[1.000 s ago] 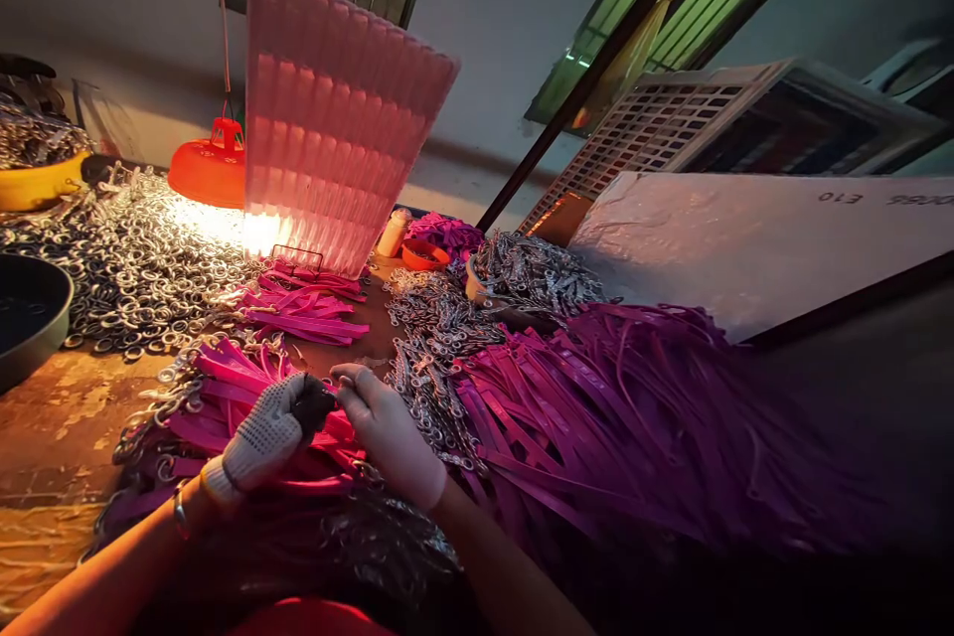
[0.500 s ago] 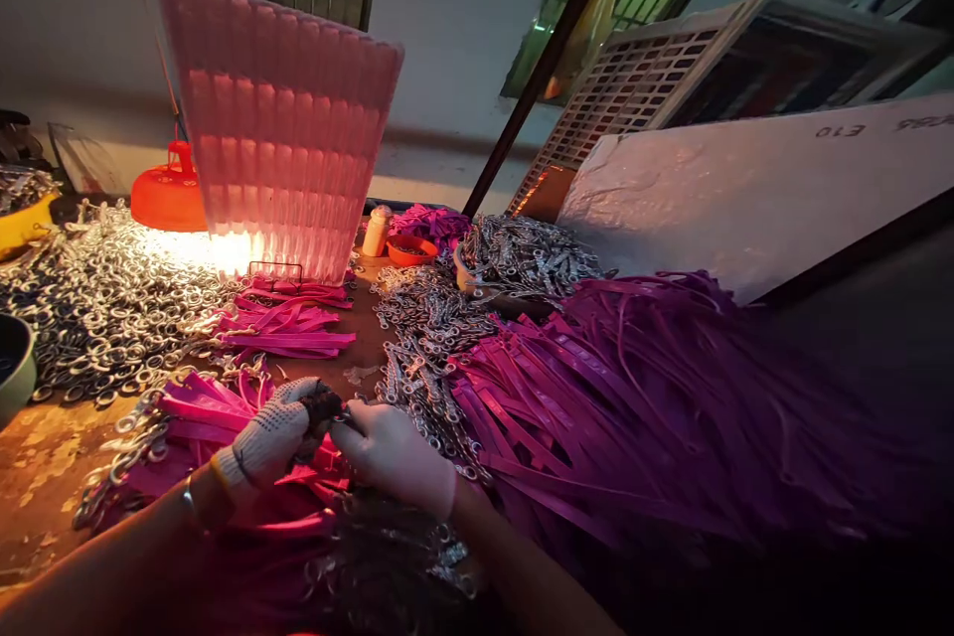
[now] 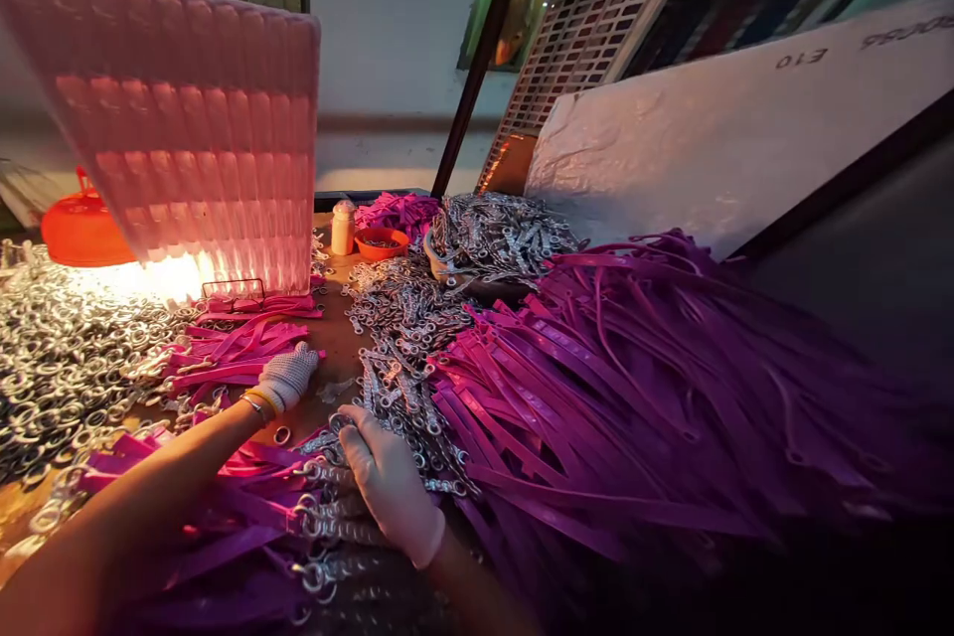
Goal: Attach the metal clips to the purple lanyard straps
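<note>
My left hand (image 3: 289, 378), in a white dotted knit glove, is closed at the end of a small row of pink straps (image 3: 245, 338). A bit of pink shows past its fingertips, so it seems to grip a strap. My right hand (image 3: 392, 487), in a smooth white glove, pinches a metal piece with a ring (image 3: 340, 423) between thumb and fingers. Below it, metal chain-like pieces with rings (image 3: 328, 507) lie in rows, joined to more pink straps (image 3: 231, 542). A loose ring (image 3: 281, 435) rests between my hands.
A heap of metal rings (image 3: 67, 368) lies left under a lit orange lamp (image 3: 85, 229), behind a ribbed translucent panel (image 3: 194, 129). To the right are metal clasps (image 3: 409, 318) and a large purple strap pile (image 3: 596, 388). An orange bowl (image 3: 382, 253) and a bottle (image 3: 343, 231) stand behind.
My hands were together over a dark piece and have parted. The left has gone forward to the strap row; the right now holds a metal piece. The view has shifted right.
</note>
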Demonstrator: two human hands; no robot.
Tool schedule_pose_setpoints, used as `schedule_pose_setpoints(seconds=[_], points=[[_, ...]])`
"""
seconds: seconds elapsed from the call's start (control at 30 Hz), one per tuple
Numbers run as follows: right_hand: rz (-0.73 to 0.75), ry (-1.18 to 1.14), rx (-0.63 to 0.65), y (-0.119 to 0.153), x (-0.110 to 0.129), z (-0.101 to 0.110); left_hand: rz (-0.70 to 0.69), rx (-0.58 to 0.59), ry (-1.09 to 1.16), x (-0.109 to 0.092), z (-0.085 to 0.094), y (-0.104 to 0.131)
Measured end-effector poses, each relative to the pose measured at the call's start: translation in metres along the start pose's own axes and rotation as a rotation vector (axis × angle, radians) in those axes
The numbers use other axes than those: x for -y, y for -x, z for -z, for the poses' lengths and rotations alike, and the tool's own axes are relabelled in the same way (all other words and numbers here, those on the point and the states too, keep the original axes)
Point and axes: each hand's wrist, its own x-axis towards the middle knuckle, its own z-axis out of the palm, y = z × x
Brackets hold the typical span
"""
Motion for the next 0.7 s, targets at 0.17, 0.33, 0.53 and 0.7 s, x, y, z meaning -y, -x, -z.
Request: schedule_pose_setpoints(seconds=[0.17, 0.33, 0.53, 0.7], points=[[0.102, 0.145, 0.026, -0.01, 0.007, 0.006, -0.017, 0.061, 0.197, 0.008, 0.021, 0.041], [0.238, 0.31, 0.101, -0.016, 0.023, -0.006, -0.052, 0.191, 0.96, 0.017, 0.035, 0.129], [0.344, 0.577, 0.169, 0.002, 0.043, -0.022, 0.015, 0.116, 1.007, 0.007, 0.033, 0.185], [0.398, 0.728, 0.097, 0.018, 0.05, -0.034, -0.088, 0.142, 0.968, 0.007, 0.025, 0.197]])
